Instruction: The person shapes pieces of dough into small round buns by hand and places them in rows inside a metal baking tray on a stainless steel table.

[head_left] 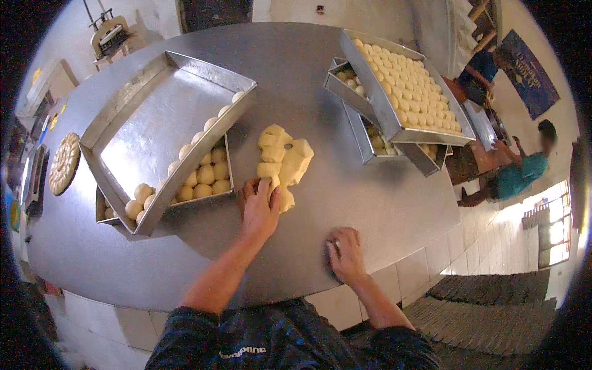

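On the metal table lies a clump of pale yellow dough pieces (296, 161), some joined together. My left hand (259, 213) is at its near end, fingers closed on a piece of dough (270, 171) that still touches the clump. To the right, nearer the table's front edge, my right hand (348, 254) rests low on the tabletop with its fingers curled in. Whatever lies under that palm is hidden. Left of the dough, a deep metal tray (117, 117) holds dough balls (143, 194) along its near and right sides.
Under that tray, another tray (229, 166) holds more balls. At the far right, a full tray of dough pieces (410, 86) tops several stacked, crossed trays. A round patterned disc (65, 163) lies at the left edge. Two people (521, 169) are beyond the table's right side.
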Demonstrator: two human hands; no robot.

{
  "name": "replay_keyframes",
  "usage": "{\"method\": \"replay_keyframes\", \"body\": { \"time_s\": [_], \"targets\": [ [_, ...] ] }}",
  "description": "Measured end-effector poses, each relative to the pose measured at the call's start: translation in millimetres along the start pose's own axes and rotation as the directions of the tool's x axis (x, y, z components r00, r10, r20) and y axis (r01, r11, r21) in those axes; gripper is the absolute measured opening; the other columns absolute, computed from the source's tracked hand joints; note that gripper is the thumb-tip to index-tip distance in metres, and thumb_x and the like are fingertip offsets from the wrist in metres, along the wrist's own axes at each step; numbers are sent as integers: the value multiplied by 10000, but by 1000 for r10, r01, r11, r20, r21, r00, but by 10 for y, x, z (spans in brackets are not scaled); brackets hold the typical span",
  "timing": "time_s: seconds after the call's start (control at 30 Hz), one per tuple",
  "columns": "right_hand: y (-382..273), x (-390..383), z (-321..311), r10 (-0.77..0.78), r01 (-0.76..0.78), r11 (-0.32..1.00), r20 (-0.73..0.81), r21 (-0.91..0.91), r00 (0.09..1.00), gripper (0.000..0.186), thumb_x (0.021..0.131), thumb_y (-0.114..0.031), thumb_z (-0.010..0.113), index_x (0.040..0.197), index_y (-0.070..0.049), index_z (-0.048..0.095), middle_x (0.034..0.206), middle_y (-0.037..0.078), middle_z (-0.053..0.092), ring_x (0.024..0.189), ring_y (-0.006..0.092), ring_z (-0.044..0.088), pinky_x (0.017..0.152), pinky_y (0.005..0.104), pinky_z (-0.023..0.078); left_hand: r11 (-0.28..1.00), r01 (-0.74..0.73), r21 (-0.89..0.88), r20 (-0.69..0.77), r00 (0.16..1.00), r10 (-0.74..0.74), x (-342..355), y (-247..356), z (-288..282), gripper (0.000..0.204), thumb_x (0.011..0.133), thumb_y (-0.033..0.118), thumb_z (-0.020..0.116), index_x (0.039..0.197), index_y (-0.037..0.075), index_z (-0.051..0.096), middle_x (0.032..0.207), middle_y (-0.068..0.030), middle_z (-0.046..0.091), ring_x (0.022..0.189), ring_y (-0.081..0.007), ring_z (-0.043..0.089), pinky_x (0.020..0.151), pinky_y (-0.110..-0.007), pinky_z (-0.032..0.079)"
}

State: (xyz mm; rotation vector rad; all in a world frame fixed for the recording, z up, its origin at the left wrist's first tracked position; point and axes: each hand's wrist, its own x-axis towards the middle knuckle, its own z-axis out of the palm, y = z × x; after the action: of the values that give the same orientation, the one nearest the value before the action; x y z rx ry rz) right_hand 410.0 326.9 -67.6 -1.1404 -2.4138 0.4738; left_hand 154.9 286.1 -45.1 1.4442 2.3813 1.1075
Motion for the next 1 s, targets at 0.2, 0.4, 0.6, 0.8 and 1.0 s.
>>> {"method": "replay_keyframes", "body": {
  "time_s": [0.2, 0.4, 0.6, 0.8, 1.0],
  "targets": [
    [218, 708, -184, 153, -188, 969, -211, -158, 965, 236, 754, -225, 615, 892, -49, 539, 916, 163, 537, 920, 354, 492, 890, 480, 344, 934, 237, -267, -3, 969, -247, 246, 184, 231, 360, 843, 199, 586, 1083, 40, 370, 1000, -226, 545, 894, -366, 542, 767, -447, 431],
    [244, 372, -201, -28, 10, 991, -129, -137, 991, 196, 737, -204, 638, 815, -56, 536, 835, 129, 532, 850, 325, 493, 812, 457, 368, 895, 295, -334, 114, 956, -272, -281, -341, -227, 331, 841, 134, 594, 1065, 33, 372, 964, -158, 548, 901, -282, 559, 765, -356, 444],
    [205, 865, -106, 53, -67, 996, -215, -55, 975, 153, 717, -122, 644, 808, -64, 537, 815, 116, 536, 834, 319, 491, 789, 432, 374, 776, 392, -494, 144, 917, -371, -1113, -552, -831, 303, 843, 57, 577, 1095, 28, 411, 976, -95, 521, 974, -178, 530, 808, -299, 443],
    [717, 682, -232, 32, -77, 988, -305, -136, 952, 175, 735, -107, 629, 858, -53, 516, 865, 140, 542, 872, 333, 489, 825, 451, 362, 572, 617, -541, 172, 746, -643, -1591, -994, -1803, 393, 858, 111, 566, 1220, 33, 433, 1053, -100, 525, 1022, -189, 513, 870, -315, 431],
    [344, 402, -282, -88, 50, 970, -151, -239, 985, 205, 752, -47, 560, 955, -42, 529, 951, 128, 570, 978, 269, 516, 879, 389, 399, 235, 370, -899, 78, 662, -745, -2048, -1170, -2465, 562, 825, 108, 573, 1326, 4, 339, 1127, -119, 502, 1034, -228, 519, 879, -358, 441]
  ]
}}
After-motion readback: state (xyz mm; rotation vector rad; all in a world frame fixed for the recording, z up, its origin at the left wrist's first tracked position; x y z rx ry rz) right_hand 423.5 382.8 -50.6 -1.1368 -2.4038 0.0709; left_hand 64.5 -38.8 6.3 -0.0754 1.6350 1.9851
